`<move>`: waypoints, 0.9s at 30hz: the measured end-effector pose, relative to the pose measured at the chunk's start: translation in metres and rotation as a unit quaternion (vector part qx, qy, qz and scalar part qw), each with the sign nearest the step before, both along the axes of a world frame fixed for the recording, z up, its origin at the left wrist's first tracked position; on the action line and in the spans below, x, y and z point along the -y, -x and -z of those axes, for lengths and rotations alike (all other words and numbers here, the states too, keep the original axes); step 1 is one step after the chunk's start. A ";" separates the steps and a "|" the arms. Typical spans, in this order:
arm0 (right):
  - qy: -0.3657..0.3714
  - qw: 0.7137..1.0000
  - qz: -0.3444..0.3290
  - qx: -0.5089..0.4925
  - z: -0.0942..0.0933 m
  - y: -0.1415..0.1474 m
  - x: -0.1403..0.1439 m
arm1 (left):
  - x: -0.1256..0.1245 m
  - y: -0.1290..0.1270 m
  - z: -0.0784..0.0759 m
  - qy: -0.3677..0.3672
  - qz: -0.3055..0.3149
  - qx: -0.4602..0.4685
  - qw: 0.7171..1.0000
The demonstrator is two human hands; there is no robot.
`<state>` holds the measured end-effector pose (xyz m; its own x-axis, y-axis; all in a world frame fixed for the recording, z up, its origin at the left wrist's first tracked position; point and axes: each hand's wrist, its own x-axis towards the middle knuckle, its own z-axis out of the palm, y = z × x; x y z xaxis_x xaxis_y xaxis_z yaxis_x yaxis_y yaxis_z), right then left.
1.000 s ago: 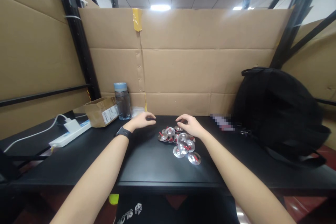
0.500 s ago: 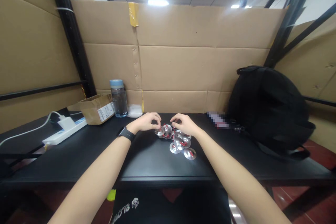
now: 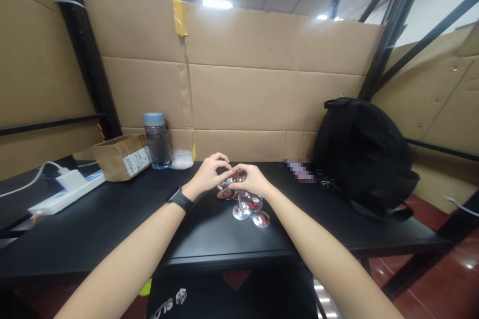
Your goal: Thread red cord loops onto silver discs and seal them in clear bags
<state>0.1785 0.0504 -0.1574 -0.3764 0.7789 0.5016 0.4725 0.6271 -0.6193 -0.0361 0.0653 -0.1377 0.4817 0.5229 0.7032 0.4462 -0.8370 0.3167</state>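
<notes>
A loose heap of small shiny metal finger cymbals (image 3: 247,203) with red loops lies on the black tabletop (image 3: 202,239) in front of me. My left hand (image 3: 210,174), with a black watch (image 3: 179,199) on its wrist, curls its thumb and fingers together at the heap's far left, pinching a finger cymbal that they partly hide. From the other side my right hand (image 3: 251,179) bends over the heap, its fingers closed around another finger cymbal (image 3: 240,176). The fingertips of both hands nearly meet. One cymbal (image 3: 261,219) rests at the near right of the heap.
At the left are a white power strip (image 3: 67,194) with a plugged-in charger, an open cardboard box (image 3: 119,159) and a blue-capped water bottle (image 3: 157,142). A black backpack (image 3: 362,159) fills the right side. Cardboard panels (image 3: 247,99) stand behind the table.
My hands have come closer together over the heap, the right one moving left until the fingertips nearly meet. Fingers that were apart have closed on cymbals. The view has turned slightly right.
</notes>
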 end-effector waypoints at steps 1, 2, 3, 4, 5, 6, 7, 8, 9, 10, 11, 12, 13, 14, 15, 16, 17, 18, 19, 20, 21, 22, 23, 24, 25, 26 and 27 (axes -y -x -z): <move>0.000 1.000 0.003 0.003 0.001 0.000 0.000 | 0.001 -0.002 0.000 -0.001 0.003 0.000 1.000; 0.000 1.000 0.008 0.000 0.001 0.001 -0.001 | 0.001 -0.003 0.001 -0.001 0.004 0.005 1.000; 0.000 1.000 0.011 -0.008 0.002 0.002 -0.001 | 0.001 -0.004 0.001 -0.004 0.000 0.020 1.000; -0.001 1.000 0.014 -0.026 0.003 0.003 -0.002 | 0.000 -0.005 0.001 -0.008 -0.011 0.046 0.999; 0.000 0.999 0.015 -0.052 0.003 0.004 -0.003 | -0.002 -0.005 0.001 -0.014 -0.031 0.077 0.996; 0.004 0.996 0.015 -0.086 0.004 0.005 -0.004 | -0.003 -0.005 0.002 -0.020 -0.055 0.109 0.992; 0.013 0.992 0.014 -0.124 0.004 0.005 -0.005 | -0.005 -0.005 0.002 -0.024 -0.078 0.133 0.988; 0.028 0.986 0.014 -0.162 0.004 0.006 -0.006 | -0.007 -0.004 0.003 -0.024 -0.093 0.142 0.985; 0.046 0.979 0.013 -0.198 0.004 0.006 -0.007 | -0.008 -0.003 0.003 -0.019 -0.095 0.139 0.986; 0.067 0.972 0.009 -0.227 0.004 0.006 -0.007 | -0.009 -0.002 0.004 -0.009 -0.087 0.127 0.988; 0.086 0.965 0.002 -0.247 0.003 0.007 -0.006 | -0.010 -0.001 0.005 0.003 -0.072 0.113 0.991; 0.100 0.960 -0.007 -0.260 0.003 0.007 -0.005 | -0.009 -0.002 0.006 0.014 -0.056 0.103 0.993; 0.109 0.958 -0.018 -0.263 0.002 0.007 -0.004 | -0.008 -0.002 0.007 0.022 -0.043 0.098 0.994; 0.114 0.959 -0.029 -0.259 0.002 0.008 -0.003 | -0.007 -0.003 0.008 0.026 -0.034 0.098 0.994; 0.113 0.961 -0.038 -0.249 0.001 0.008 -0.002 | -0.006 -0.005 0.009 0.029 -0.027 0.100 0.994; 0.110 0.965 -0.046 -0.235 0.001 0.008 -0.001 | -0.005 -0.006 0.009 0.030 -0.023 0.103 0.994; 0.106 0.968 -0.052 -0.222 0.001 0.009 0.000 | -0.004 -0.007 0.009 0.031 -0.022 0.103 0.994; 0.102 0.971 -0.055 -0.209 0.001 0.009 0.000 | -0.003 -0.008 0.010 0.031 -0.021 0.101 0.994; 0.099 0.973 -0.056 -0.201 0.001 0.009 0.000 | -0.003 -0.008 0.010 0.030 -0.021 0.096 0.995; 0.095 0.974 -0.054 -0.197 0.001 0.009 0.000 | -0.004 -0.008 0.010 0.027 -0.019 0.088 0.996; 0.092 0.975 -0.050 -0.195 0.002 0.008 -0.001 | -0.005 -0.008 0.011 0.022 -0.015 0.077 0.997; 0.088 0.976 -0.044 -0.194 0.002 0.008 -0.002 | -0.007 -0.007 0.012 0.016 -0.008 0.066 0.998; 0.085 0.977 -0.039 -0.192 0.003 0.007 -0.003 | -0.009 -0.007 0.013 0.010 0.001 0.056 0.998; 0.083 0.978 -0.034 -0.190 0.003 0.007 -0.003 | -0.010 -0.007 0.014 0.004 0.009 0.048 0.999; 0.082 0.979 -0.030 -0.186 0.003 0.006 -0.004 | -0.012 -0.007 0.016 0.000 0.015 0.041 0.999; 0.080 0.980 -0.027 -0.180 0.004 0.006 -0.004 | -0.013 -0.008 0.018 -0.003 0.016 0.034 0.999; 0.076 0.982 -0.026 -0.171 0.004 0.005 -0.004 | -0.014 -0.008 0.020 -0.005 0.011 0.024 1.000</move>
<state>0.1733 0.0544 -0.1615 -0.2477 0.8386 0.4852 0.1897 0.5331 -0.8245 -0.0279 0.0793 -0.1573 0.4591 0.5059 0.7302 0.4121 -0.8495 0.3295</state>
